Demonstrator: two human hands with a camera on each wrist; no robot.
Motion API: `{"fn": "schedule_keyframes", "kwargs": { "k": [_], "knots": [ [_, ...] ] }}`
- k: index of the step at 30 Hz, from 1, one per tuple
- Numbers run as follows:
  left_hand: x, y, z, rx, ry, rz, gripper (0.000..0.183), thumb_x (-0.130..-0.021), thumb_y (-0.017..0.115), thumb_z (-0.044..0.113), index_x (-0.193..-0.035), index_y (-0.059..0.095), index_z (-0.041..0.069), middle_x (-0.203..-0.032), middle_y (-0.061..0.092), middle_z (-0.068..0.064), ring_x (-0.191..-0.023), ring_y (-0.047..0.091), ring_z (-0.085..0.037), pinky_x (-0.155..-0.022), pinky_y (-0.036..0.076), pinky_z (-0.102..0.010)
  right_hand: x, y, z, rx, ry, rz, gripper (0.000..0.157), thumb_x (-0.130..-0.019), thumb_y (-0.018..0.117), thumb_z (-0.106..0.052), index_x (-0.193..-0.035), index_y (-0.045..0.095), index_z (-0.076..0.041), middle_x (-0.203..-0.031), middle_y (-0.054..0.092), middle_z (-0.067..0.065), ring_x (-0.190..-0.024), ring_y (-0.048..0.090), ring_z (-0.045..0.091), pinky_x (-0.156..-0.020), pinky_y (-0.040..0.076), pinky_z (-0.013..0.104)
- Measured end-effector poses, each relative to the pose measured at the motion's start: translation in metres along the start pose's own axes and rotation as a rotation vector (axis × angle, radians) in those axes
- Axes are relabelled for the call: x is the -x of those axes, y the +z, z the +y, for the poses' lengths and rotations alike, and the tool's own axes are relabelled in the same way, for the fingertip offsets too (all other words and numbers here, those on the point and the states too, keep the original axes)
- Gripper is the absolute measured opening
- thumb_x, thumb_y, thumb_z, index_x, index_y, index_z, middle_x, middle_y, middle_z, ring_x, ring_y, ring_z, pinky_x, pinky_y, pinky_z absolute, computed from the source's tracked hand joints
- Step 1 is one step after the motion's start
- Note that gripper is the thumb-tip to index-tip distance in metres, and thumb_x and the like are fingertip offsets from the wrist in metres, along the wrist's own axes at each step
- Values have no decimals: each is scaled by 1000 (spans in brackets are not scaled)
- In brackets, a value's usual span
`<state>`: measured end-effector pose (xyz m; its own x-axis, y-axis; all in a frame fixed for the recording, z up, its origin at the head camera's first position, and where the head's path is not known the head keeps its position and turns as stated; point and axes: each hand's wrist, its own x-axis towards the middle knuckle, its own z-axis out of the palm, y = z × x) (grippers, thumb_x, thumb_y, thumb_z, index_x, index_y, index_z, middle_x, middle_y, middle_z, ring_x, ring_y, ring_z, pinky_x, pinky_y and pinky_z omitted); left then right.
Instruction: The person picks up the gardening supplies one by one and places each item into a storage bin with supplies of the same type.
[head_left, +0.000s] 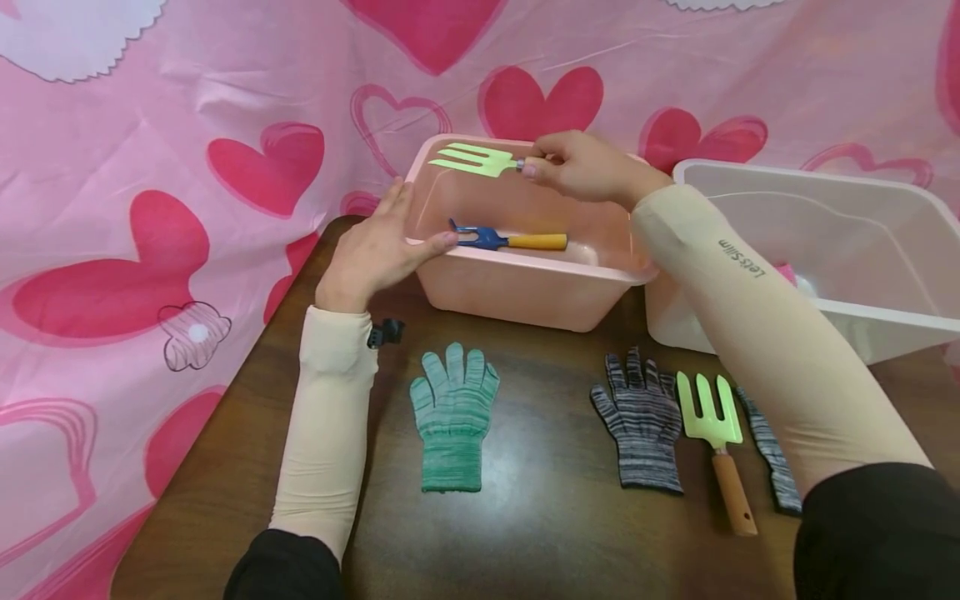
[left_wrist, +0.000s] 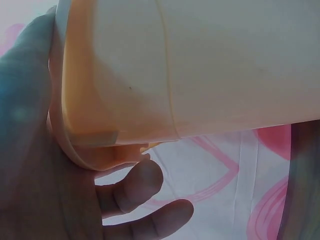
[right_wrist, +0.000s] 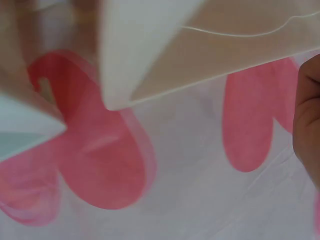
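Observation:
My right hand [head_left: 581, 169] grips a hand fork [head_left: 476, 158] with light green tines, held above the pink bin [head_left: 525, 287]. The tines point left, and most of the handle is hidden in the hand. My left hand [head_left: 375, 254] rests on the bin's near left corner, thumb over the front rim and fingers along the left side. In the left wrist view, two fingertips [left_wrist: 145, 185] stick out free beside the bin's wall. Inside the bin lies a blue hand cultivator [head_left: 487, 239] with a yellow handle. The right wrist view shows only an edge of the right hand [right_wrist: 310, 120].
A white bin [head_left: 885, 312] stands right of the pink one, with something pink and white inside. On the brown table lie a green glove [head_left: 453, 425], a dark striped glove [head_left: 645, 425], a second green hand fork [head_left: 712, 417] and another striped glove [head_left: 772, 454], partly under the right arm.

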<state>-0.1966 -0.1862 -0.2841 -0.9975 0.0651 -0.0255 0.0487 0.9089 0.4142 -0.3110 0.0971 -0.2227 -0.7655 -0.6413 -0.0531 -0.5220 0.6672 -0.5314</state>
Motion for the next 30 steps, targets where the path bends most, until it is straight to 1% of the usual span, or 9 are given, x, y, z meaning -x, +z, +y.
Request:
{"fn": "schedule_keyframes", "kwargs": {
  "k": [6,11,14,19,22,23,25,27,30],
  "knots": [
    [-1,1,0,34,6,-7,110,-84,44,84,-163,-2,23,-169,1,1,-143,34,-43,-109,33,-63,-4,2,-3,-16,3,-3,43,-102,55,-45,-126,63,-10,-111,60,9,-98,52,25,-83,43,39],
    [-1,1,1,42,21,3,109,-85,45,83,-163,0,22,-169,2,1,-143,34,-42,-110,33,-61,-3,0,9,6,39,-24,48,-102,55,-43,-137,59,-9,-123,58,8,-108,52,26,-91,45,42],
    [-1,0,1,51,28,8,109,-85,45,83,-164,0,23,-169,2,1,-143,34,-42,-110,33,-61,-2,0,16,32,55,-54,49,-103,54,-42,-138,57,-9,-123,58,11,-108,51,28,-91,45,42],
    [-1,0,1,60,18,-8,109,-85,46,83,-163,-2,24,-169,1,2,-144,31,-42,-111,32,-62,0,3,19,49,75,-109,60,-103,52,-48,-153,44,-15,-127,56,11,-112,49,29,-95,43,45],
    [-1,1,1,63,14,-11,109,-85,46,82,-163,-2,24,-169,0,2,-145,31,-42,-111,32,-62,1,4,19,30,81,-128,64,-103,51,-48,-159,35,-21,-132,52,11,-101,55,31,-88,49,45],
    [-1,1,1,66,13,-10,109,-85,46,82,-163,-3,25,-169,0,3,-145,31,-42,-111,32,-62,1,5,20,24,76,-136,64,-103,52,-48,-158,35,-21,-131,51,11,-96,56,32,-84,50,45],
    [-1,1,1,71,6,-14,110,-84,47,83,-163,-3,25,-169,0,3,-145,30,-42,-111,31,-62,1,6,21,34,52,-163,61,-103,52,-46,-156,37,-20,-135,50,10,-96,56,30,-84,51,43],
    [-1,2,2,76,-4,-25,112,-83,48,83,-163,-4,25,-169,-1,2,-146,27,-42,-111,31,-63,1,7,22,54,28,-201,60,-103,53,-45,-154,39,-17,-139,48,10,-106,54,30,-91,51,46],
    [-2,4,3,78,-18,-39,113,-82,49,84,-163,-5,25,-169,-2,1,-148,23,-41,-111,30,-63,2,10,23,89,12,-272,57,-103,53,-43,-149,41,-11,-140,46,12,-123,43,29,-104,41,48]
  ]
}}
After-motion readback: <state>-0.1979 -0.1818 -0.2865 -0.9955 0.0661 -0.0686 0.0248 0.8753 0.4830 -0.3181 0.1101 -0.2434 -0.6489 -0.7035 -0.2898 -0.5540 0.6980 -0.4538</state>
